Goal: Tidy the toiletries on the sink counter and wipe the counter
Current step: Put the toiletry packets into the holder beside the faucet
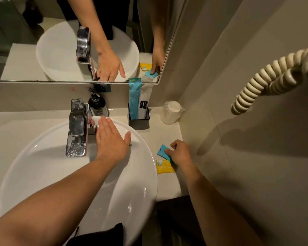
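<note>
A small blue sachet (161, 151) lies on the beige counter (167, 185) right of the white basin (43, 167), and my right hand (179, 152) pinches its near edge. Just below it sits a yellow sachet (163, 166), flat on the counter. My left hand (112, 139) hovers flat over the basin with fingers together, beside the chrome tap (77, 127), holding nothing. At the back, a black holder (139, 121) stands upright with a long blue packet (133, 98) and a white packet (144, 102) in it.
A wrapped paper cup (171, 112) lies on the counter's back right corner. A dark soap pump bottle (97, 103) stands behind the tap. The mirror (43, 41) rises above the counter. A coiled cream cord (267, 80) hangs on the right wall. Dark cloth (103, 235) shows at the basin's front edge.
</note>
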The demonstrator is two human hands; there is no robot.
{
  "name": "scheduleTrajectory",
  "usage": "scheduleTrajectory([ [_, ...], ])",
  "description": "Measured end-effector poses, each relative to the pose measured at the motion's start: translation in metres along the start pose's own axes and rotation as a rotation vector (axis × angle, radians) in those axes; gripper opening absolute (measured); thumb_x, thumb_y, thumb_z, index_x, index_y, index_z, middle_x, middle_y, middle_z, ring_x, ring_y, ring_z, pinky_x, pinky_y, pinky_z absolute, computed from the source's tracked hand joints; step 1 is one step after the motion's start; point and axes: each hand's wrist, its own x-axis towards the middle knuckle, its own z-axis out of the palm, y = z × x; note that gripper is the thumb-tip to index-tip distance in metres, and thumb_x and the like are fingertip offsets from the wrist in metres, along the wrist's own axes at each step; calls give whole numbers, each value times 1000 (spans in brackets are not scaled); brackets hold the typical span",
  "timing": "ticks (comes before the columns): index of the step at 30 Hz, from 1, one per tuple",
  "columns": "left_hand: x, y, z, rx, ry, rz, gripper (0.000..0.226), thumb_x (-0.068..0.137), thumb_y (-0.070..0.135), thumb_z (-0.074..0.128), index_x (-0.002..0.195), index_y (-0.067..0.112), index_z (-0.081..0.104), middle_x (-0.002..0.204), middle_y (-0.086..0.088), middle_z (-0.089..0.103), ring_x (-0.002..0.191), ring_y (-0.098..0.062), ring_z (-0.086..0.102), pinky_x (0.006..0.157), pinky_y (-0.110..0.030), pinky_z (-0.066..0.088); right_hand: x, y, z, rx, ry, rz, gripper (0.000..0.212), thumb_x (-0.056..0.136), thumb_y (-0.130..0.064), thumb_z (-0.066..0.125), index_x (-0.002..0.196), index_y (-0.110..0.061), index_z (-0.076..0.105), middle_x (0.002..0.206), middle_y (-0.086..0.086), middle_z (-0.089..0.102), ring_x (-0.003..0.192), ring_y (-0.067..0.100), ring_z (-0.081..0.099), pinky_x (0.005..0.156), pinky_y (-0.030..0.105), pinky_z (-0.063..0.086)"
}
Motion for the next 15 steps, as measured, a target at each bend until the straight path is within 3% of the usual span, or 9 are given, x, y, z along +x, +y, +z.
scheduleTrajectory([
  [4,0,-2,3,1,2,0,94,100,62,30,159,-5,0,169,-27,0,157,-38,1,126,-49,6,-6,0,12,-69,-8,-54,41,84,-28,82,117,-16,60,115,4,59,94,17,62,67,22,50],
  [7,-1,-1,5,-2,-6,8,94,100,62,29,159,-4,-1,169,-26,-1,157,-37,0,126,-48,5,-8,3,16,-132,-18,-104,39,87,-26,79,120,-17,59,117,6,60,96,18,61,75,29,53],
  [15,-5,-3,4,15,-27,14,94,100,63,26,159,-4,-6,169,-25,-7,157,-36,-5,126,-46,0,-12,-6,3,-120,13,-157,18,98,-27,65,112,-17,60,115,9,64,94,20,61,71,29,47],
])
